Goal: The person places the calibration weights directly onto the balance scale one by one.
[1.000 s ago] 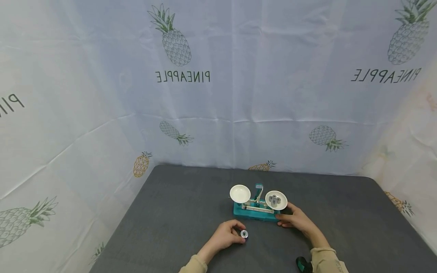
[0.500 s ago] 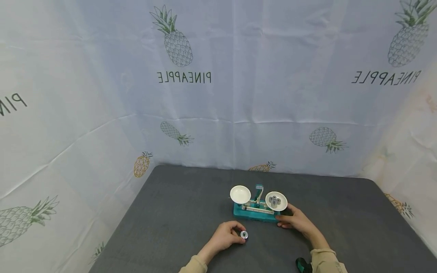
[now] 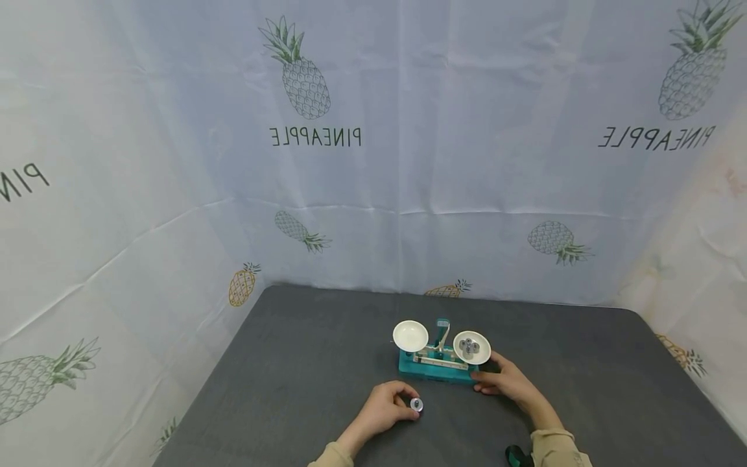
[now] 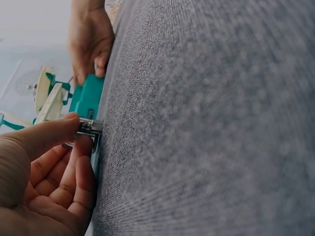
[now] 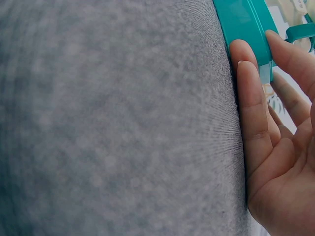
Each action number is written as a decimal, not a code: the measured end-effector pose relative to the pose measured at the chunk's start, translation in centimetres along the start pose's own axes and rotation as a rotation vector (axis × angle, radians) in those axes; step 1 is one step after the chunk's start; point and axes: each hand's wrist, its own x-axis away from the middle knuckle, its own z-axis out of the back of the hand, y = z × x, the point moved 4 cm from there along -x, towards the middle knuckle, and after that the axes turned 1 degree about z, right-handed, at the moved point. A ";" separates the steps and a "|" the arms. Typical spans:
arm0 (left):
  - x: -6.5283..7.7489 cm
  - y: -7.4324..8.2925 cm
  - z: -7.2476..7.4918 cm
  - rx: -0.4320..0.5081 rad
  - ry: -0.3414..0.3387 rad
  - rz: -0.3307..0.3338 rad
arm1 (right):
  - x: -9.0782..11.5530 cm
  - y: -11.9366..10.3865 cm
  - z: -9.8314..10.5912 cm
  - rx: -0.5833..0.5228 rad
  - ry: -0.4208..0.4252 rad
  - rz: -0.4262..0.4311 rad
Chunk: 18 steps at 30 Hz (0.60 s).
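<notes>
A teal balance scale (image 3: 434, 373) with two white pans stands on the grey table. Its right pan (image 3: 481, 355) holds several small grey metal pieces, too small to identify; bare white shows across the left pan (image 3: 410, 336). In front of the scale, my left hand (image 3: 382, 408) pinches a small silver metal weight (image 3: 416, 405) between thumb and fingertip, close to the tabletop. The left wrist view shows this weight (image 4: 91, 126) before the teal base. My right hand (image 3: 513, 383) holds the right end of the base, thumb and fingertips on either side of its corner (image 5: 246, 24).
The dark grey table (image 3: 303, 363) reaches back to a hanging white cloth (image 3: 362, 246) printed with pineapples. Beside the right sleeve, near the bottom edge, lies a black and green object (image 3: 516, 456), partly out of frame.
Both hands keep practically the same pose, with the weight still pinched and the scale in place. Everything appears slightly lower in the head view.
</notes>
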 end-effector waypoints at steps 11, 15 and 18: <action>-0.1 0.5 0.8 -0.008 0.048 -0.026 | 0.2 -0.1 -0.1 0.001 0.008 -0.004; -0.2 0.8 1.1 -0.024 0.056 -0.042 | 0.2 0.0 0.0 0.003 0.007 -0.003; -0.2 1.1 1.4 -0.036 0.061 -0.053 | 0.1 0.0 0.0 0.000 0.007 -0.010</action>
